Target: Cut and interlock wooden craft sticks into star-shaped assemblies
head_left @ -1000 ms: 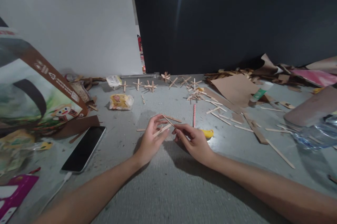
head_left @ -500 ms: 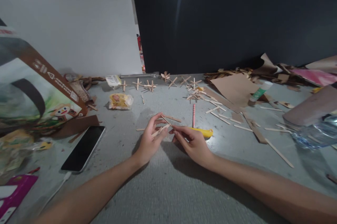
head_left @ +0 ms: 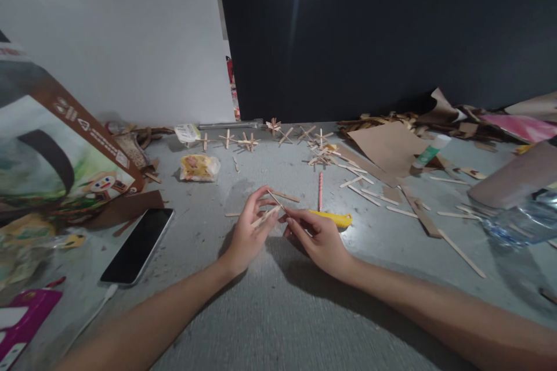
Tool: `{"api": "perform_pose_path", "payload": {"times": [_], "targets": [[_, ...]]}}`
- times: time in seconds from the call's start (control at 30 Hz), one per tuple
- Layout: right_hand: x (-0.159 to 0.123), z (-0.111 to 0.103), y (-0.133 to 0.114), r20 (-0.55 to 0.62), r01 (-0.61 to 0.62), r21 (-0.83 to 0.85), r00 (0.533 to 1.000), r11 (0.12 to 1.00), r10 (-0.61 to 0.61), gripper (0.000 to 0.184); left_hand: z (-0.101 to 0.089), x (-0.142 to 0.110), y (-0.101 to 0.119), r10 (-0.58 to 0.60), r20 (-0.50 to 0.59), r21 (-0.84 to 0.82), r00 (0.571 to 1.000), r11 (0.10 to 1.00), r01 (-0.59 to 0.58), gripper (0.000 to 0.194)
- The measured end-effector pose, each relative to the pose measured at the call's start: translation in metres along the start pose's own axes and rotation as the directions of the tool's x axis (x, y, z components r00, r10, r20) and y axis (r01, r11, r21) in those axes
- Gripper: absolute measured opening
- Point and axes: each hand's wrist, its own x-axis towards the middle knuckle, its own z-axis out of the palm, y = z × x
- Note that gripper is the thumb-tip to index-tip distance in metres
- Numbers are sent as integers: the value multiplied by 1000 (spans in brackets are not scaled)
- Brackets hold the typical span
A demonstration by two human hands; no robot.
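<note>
The thumb and forefinger of the right hand (head_left: 325,241) pinch one end of a thin stick (head_left: 275,198); its other end reaches the raised fingertips of the left hand (head_left: 247,240). That hand grips a pale stick (head_left: 263,219), though from here I can't make out whether the sticks touch. Just beyond the right hand lies a yellow tool (head_left: 339,219). Crossed sticks (head_left: 286,136) stand farther back on the grey table (head_left: 261,324).

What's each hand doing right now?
Left hand: partly closed, holding at least one pale craft stick.
Right hand: closed, fingertips pinching the near end of a thin wooden stick.
</note>
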Motion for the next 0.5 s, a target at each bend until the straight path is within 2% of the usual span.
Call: {"api": "perform_pose_path", "payload": {"times": [0.07,0.13,0.2,0.33,0.5], "targets": [[1,-1,1,-11,11,-22,1000,1000,-11,29,1,0,-1,13,-35,27,999,1000,-12,58],[3,-2,2,-15,27,-40,1000,999,-27,29,1,1,0,45,-72,85,996,996,-39,44],[4,-3,3,-17,53,-54,998,997,-54,30,1,1,2,87,-57,143,995,987,-78,33],[4,-2,3,-25,117,-93,993,989,-119,27,1,0,7,73,33,154,997,985,-77,37],[7,-6,3,22,163,-131,987,978,-162,26,-1,-1,8,13,37,105,999,994,-17,36]]}}
